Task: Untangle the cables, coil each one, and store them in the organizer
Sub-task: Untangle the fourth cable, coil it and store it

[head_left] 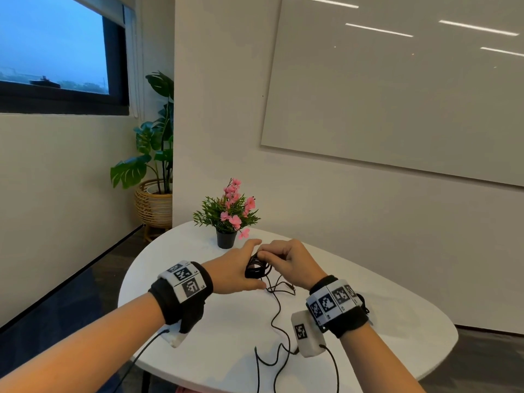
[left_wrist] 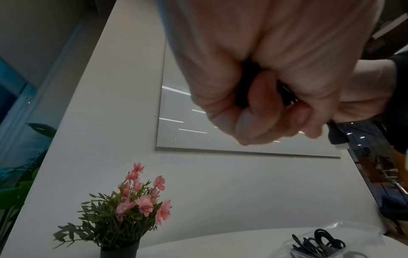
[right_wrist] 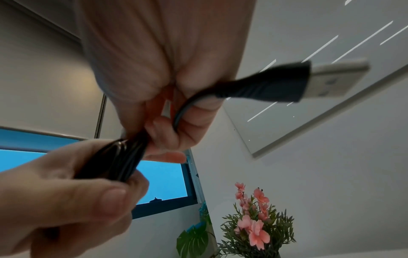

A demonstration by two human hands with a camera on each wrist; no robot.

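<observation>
A black cable coil hangs just above the white table between both hands. My left hand grips the coil, its fingers wrapped round the bundled loops. My right hand pinches the cable's end section, and the USB plug sticks out beside its fingers. The cable's loose tail trails over the table toward the near edge. In the left wrist view, my left hand is curled tight, and a clear organizer container holding dark coiled cables lies on the table.
A small potted plant with pink flowers stands just beyond the hands. A whiteboard hangs on the wall behind, and a large leafy plant in a wicker basket stands on the floor at the left.
</observation>
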